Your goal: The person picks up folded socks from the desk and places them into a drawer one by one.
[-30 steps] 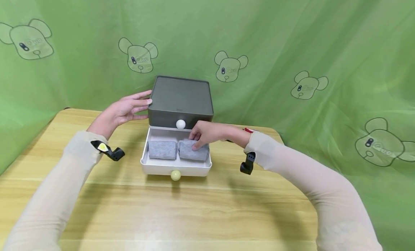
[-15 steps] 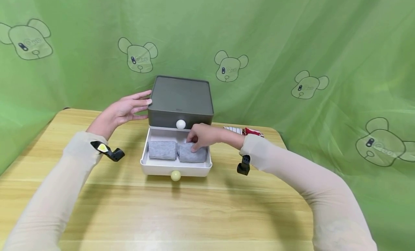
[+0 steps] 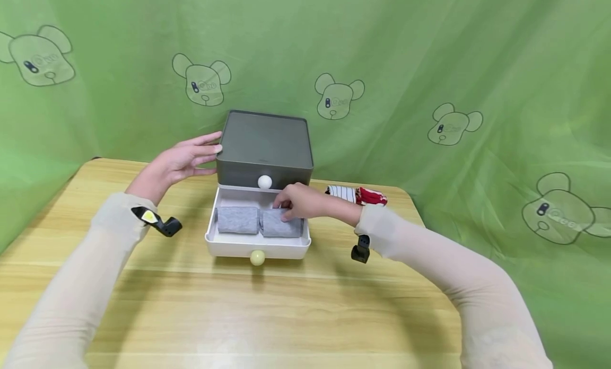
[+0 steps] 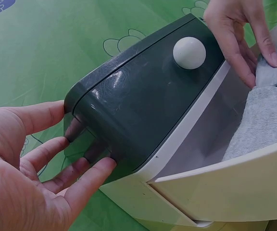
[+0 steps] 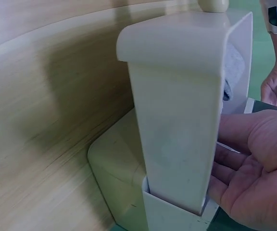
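My left hand (image 3: pixel 183 159) rests straight-fingered against the left side of a dark grey drawer box (image 3: pixel 264 141), fingertips touching its corner in the left wrist view. Below its dark top part, a white drawer (image 3: pixel 258 248) is pulled out. Two folded grey socks lie side by side in it, a left one (image 3: pixel 237 220) and a right one (image 3: pixel 281 227). With thumb over the near side and fingers behind, my right hand (image 3: pixel 303 200) pinches the back edge of the right folded sock. In the right wrist view, the drawer wall hides most of that sock.
A striped roll (image 3: pixel 341 193) and a red roll (image 3: pixel 371 196) of cloth lie on the wooden table (image 3: pixel 258 310), right of the box. A round white knob (image 3: pixel 264 182) and a pale yellow knob (image 3: pixel 257 257) stick out in front. Behind hangs a green curtain (image 3: pixel 391 51).
The right hand has shifted slightly left and down with the right folded sock, which now sits closer to the left one. The striped and red rolls have come into view. The left hand stays.
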The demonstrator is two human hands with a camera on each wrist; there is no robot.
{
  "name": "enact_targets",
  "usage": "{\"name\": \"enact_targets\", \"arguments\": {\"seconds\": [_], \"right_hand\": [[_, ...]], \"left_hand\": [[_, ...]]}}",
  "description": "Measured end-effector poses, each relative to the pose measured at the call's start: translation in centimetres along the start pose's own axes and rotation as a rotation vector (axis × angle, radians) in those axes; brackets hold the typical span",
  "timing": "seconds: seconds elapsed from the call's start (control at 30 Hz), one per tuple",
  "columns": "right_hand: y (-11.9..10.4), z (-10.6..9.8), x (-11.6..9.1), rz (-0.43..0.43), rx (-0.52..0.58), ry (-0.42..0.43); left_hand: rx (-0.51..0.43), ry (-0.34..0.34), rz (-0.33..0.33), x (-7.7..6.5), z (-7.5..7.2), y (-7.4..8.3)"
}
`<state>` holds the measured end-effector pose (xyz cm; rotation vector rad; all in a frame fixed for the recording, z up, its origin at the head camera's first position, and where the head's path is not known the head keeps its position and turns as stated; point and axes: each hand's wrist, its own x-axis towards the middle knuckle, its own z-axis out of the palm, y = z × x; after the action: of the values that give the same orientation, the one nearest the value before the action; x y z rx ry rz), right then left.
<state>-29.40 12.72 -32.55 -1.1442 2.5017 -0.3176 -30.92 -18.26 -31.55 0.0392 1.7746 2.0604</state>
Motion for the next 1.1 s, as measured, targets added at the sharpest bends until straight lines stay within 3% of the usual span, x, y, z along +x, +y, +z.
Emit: {"name": "enact_targets", "arguments": {"seconds": [0.33, 0.6, 0.73, 0.87, 0.97, 1.1], "right_hand": [[0.2, 0.0, 0.1, -0.007, -0.001, -0.009], [-0.7, -0.8, -0.7, -0.017, 0.072, 0.036], [-1.1, -1.5, -1.5, -0.075, 0.190, 0.087], [-1.6, -2.1, -2.3, -0.136, 0.375, 0.097], [-2.1, -2.0, -3.0, -0.174, 0.540, 0.026], [-3.0, -1.0, -4.0, -0.212, 0.730, -0.190]], "left_hand": [[-0.007, -0.002, 0.001, 0.1, 0.0, -0.5], [-0.003, 0.002, 0.000, 0.0, -0.2, -0.5], [0.003, 0.001, 0.000, -0.1, -0.3, -0.4], [-0.001, 0.000, -0.003, 0.0, -0.3, -0.3], [-0.002, 0.003, -0.005, 0.1, -0.2, -0.1], [-0.002, 0.005, -0.008, 0.2, -0.1, 0.0]]}}
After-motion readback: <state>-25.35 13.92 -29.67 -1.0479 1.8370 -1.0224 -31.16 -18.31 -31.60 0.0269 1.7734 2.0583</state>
